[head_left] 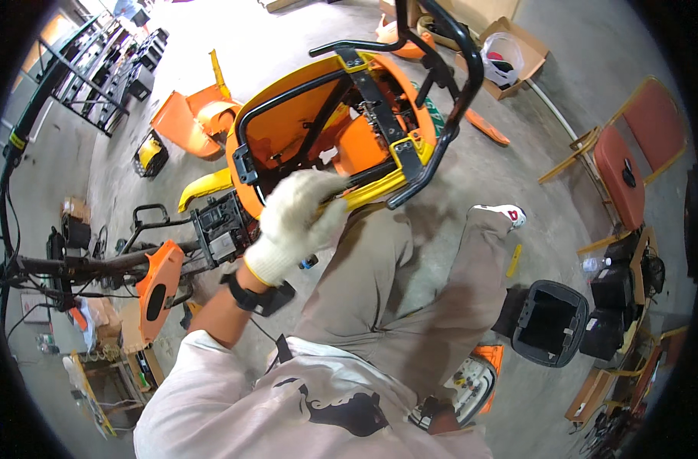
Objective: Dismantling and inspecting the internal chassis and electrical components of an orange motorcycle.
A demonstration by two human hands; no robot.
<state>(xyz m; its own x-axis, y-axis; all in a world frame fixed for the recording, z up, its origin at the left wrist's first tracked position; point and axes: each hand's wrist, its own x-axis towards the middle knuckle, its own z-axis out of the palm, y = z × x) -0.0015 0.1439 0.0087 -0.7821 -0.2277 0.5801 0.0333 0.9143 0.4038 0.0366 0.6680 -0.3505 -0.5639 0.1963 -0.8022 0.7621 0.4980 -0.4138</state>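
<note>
My left hand (pixel 299 214), in a white knitted glove with a black strap device (pixel 259 294) on the wrist, is over the near edge of an orange vehicle body (pixel 288 115). Its thumb and fingers are apart, slightly blurred, and I make out nothing between them. Beside the fingertips runs the yellow lower rim (pixel 376 189) of the body; whether they touch it I cannot tell. Black tubes (pixel 460 99) frame the open body, with an orange panel (pixel 362 145) inside. No right hand can be made out; a dark patch low by my right side is unclear.
Left of the body are a black metal frame (pixel 81 264), an orange side cover (pixel 160 287) and loose orange panels (pixel 188 122). A black bin-like tub (pixel 549 323) and red chair (pixel 621 172) stand right. A cardboard box (pixel 529 57) is at the back. A yellow strip (pixel 514 261) lies by my foot.
</note>
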